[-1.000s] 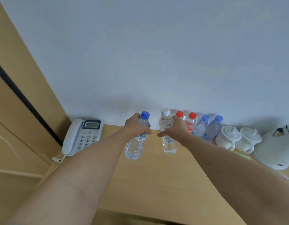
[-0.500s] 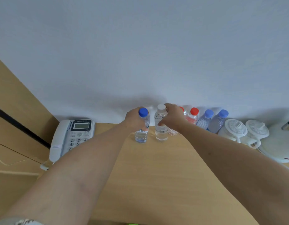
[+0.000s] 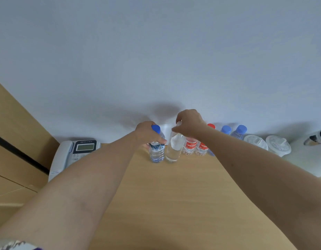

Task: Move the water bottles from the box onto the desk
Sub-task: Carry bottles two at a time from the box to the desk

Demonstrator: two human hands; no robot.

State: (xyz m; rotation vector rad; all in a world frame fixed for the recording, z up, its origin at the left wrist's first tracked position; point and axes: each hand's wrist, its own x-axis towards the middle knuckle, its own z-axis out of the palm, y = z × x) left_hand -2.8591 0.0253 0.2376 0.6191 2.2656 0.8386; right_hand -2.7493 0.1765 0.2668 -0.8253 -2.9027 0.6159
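A blue-capped water bottle (image 3: 157, 152) stands upright on the wooden desk (image 3: 174, 195) near the wall, and my left hand (image 3: 147, 133) grips its neck. Right beside it stands a clear white-capped bottle (image 3: 173, 150); my right hand (image 3: 189, 121) holds it at the top, covering the cap. To the right along the wall stand two red-labelled bottles (image 3: 191, 147) with red caps and two blue-capped bottles (image 3: 236, 131), partly hidden by my right forearm. The box is out of view.
A white desk phone (image 3: 73, 154) lies at the desk's left end beside a wooden panel (image 3: 15, 132). Two white lidded cups (image 3: 267, 145) and a white kettle (image 3: 311, 152) stand at the right along the wall.
Both hands carried their bottles forward to the wall and set them upright side by side on the desk. The right hand shifted up onto its bottle's cap.
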